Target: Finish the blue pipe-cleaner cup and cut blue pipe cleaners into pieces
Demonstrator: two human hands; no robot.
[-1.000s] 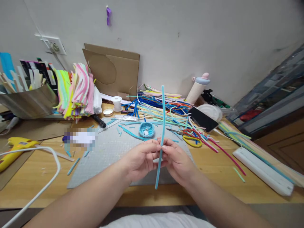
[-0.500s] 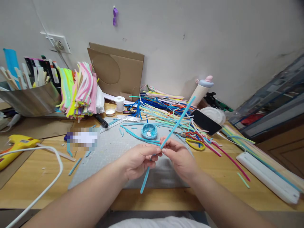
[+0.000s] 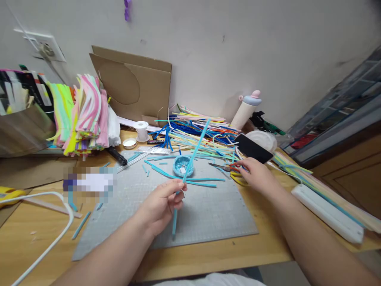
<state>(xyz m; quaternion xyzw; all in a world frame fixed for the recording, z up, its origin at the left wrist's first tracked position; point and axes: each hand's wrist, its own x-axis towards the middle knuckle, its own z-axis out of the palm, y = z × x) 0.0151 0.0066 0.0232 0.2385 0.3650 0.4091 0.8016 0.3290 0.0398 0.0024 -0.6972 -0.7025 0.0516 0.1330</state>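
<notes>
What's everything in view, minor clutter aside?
Held strip: one, light blue, in left hand
Loose strips: many, mixed colours, across desk
Bundled strips: many, pink and yellow, left
Bowl shape: one, blue, on mat
Mat: one, grey, on desk
Scissors: one, red-yellow handles, at right hand
Cardboard: two layers visible, brown, against wall
Spool: one, white, behind mat
Bottle: one, cream, rear right
Phone: one, black, right
Power strip: one, white, right
Tool: one, yellow, left edge
Socket: one, white, wall
Left hand: one, on held strip
Right hand: one, at scissors
</notes>
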